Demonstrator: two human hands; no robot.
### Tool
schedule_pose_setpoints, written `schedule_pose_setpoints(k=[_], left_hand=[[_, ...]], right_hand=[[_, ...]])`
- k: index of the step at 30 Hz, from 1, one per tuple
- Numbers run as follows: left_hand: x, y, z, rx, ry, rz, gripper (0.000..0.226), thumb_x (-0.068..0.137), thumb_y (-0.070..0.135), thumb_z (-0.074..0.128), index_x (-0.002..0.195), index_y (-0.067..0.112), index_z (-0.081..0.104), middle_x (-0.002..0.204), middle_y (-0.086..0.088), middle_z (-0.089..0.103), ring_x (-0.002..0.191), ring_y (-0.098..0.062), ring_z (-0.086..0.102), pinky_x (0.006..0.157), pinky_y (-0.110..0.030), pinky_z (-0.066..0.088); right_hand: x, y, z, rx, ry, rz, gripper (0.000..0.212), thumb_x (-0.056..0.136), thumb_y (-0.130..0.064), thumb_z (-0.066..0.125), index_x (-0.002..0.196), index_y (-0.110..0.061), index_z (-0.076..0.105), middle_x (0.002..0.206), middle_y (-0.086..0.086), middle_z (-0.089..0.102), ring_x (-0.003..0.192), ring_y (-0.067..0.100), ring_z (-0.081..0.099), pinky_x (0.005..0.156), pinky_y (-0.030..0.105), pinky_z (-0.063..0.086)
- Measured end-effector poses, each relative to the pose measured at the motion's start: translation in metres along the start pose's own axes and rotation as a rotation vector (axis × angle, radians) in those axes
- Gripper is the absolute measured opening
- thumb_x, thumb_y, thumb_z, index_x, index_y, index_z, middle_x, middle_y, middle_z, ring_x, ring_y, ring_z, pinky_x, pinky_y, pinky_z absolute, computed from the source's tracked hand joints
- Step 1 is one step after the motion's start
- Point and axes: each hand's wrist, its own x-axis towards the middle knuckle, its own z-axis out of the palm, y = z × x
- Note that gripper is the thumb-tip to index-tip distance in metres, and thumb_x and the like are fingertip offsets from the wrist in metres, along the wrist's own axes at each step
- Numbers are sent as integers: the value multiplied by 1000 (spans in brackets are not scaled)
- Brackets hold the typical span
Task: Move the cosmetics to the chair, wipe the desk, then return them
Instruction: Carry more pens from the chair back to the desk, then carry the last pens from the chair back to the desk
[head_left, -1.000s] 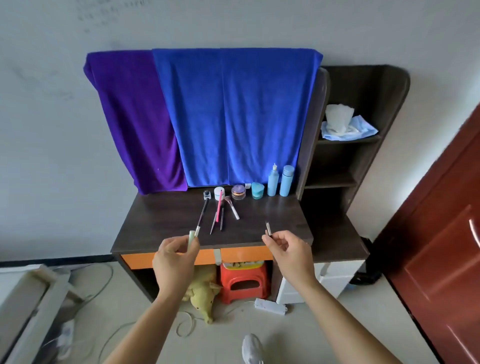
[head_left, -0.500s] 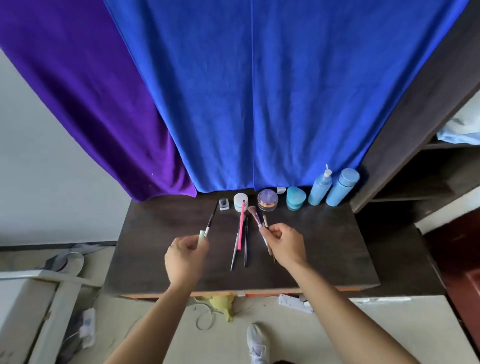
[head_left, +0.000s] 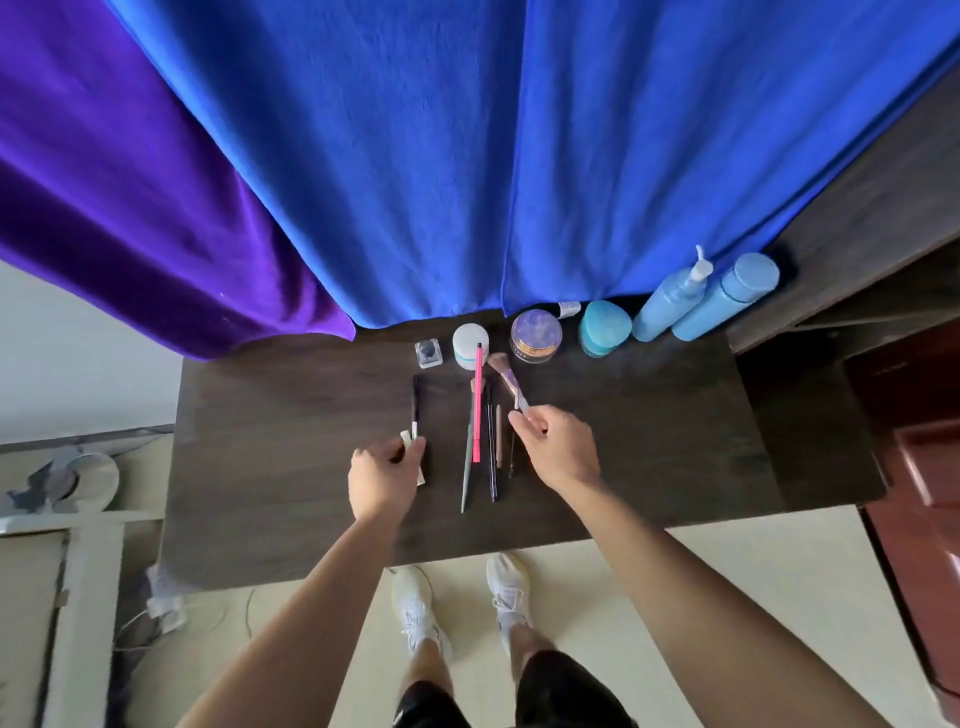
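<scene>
Dark desk (head_left: 291, 467) carries cosmetics along its back edge, bottles (head_left: 701, 299) partly under blue cloth (head_left: 519, 156). Left hand (head_left: 382, 478) pinches a pale tube (head_left: 413, 452), its lower end hidden. Right hand (head_left: 558, 447) grips the brush (head_left: 506, 376) handle beside pencils (head_left: 483, 441).

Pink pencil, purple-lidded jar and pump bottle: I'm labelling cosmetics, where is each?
pink pencil (head_left: 477, 410), head view, middle of its shaft.
purple-lidded jar (head_left: 536, 332), head view, centre of its lid.
pump bottle (head_left: 667, 301), head view, middle of its blue body.
</scene>
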Motion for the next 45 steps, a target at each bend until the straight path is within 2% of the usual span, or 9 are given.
schedule_pose_setpoints(k=[4, 8, 14, 20, 25, 29, 33, 38, 45], left_hand=[[7, 2, -15, 38, -2, 40, 30, 90, 50, 60, 85, 21, 67, 91, -9, 64, 96, -30, 58, 72, -35, 44], [9, 24, -60, 14, 20, 132, 59, 90, 63, 52, 134, 25, 59, 135, -6, 55, 120, -27, 57, 103, -43, 45], [-1, 85, -131, 130, 170, 566, 59, 97, 50, 51, 149, 24, 43, 161, -7, 28, 147, -28, 25, 117, -48, 26], [-27, 84, -138, 231, 265, 1041, 63, 97, 53, 44, 152, 22, 37, 163, -14, 19, 150, -34, 18, 115, -54, 24], [-43, 76, -94, 340, 84, 1168, 68, 94, 57, 38, 151, 20, 40, 161, -19, 21, 147, -40, 21, 111, -63, 28], [-97, 97, -58, 368, -16, 1385, 67, 94, 54, 41, 150, 16, 39, 160, -22, 23, 145, -43, 25, 109, -64, 30], [-190, 128, -28, 347, -118, 1598, 67, 98, 56, 34, 154, 20, 32, 164, -16, 16, 150, -39, 16, 115, -62, 23], [-315, 129, 13, 309, -152, 1787, 66, 99, 54, 34, 154, 19, 32, 164, -16, 17, 151, -37, 16, 115, -61, 22], [-530, 43, 110, 339, -307, 1968, 67, 100, 56, 31, 155, 19, 30, 164, -16, 16, 150, -39, 16, 112, -66, 25]], right_hand=[[-4, -6, -15, 11, 38, -1, 36, 99, -46, 54, 115, -18, 71, 112, 1, 74, 105, 22, 68, 89, 34, 51], [-5, -31, -40, 63, 122, -59, 33, 101, -42, 52, 116, -18, 69, 114, 3, 72, 105, 23, 68, 92, 37, 51], [-20, -72, -84, 96, 352, -241, 34, 102, -41, 50, 123, -18, 65, 120, 3, 66, 103, 21, 66, 92, 38, 51], [-99, -60, -98, -310, 827, -454, 46, 100, -38, 55, 140, -16, 57, 147, 17, 49, 129, 36, 51, 104, 47, 43], [-191, 11, -86, -512, 889, -164, 57, 103, -47, 45, 153, -20, 41, 163, 17, 25, 150, 39, 22, 119, 54, 26], [-270, 62, -100, -539, 971, 32, 58, 104, -48, 40, 155, -21, 34, 165, 17, 20, 152, 38, 17, 120, 54, 24], [-350, 102, -123, -482, 1089, 271, 59, 104, -52, 31, 157, -24, 31, 167, 13, 16, 154, 34, 11, 125, 48, 9], [-449, 172, -127, -411, 1205, 371, 60, 104, -49, 37, 158, -24, 28, 167, 12, 14, 155, 33, 7, 123, 55, 17], [-632, 311, -120, -404, 1267, 504, 62, 103, -49, 42, 158, -22, 28, 167, 14, 12, 155, 36, 7, 122, 57, 19]])
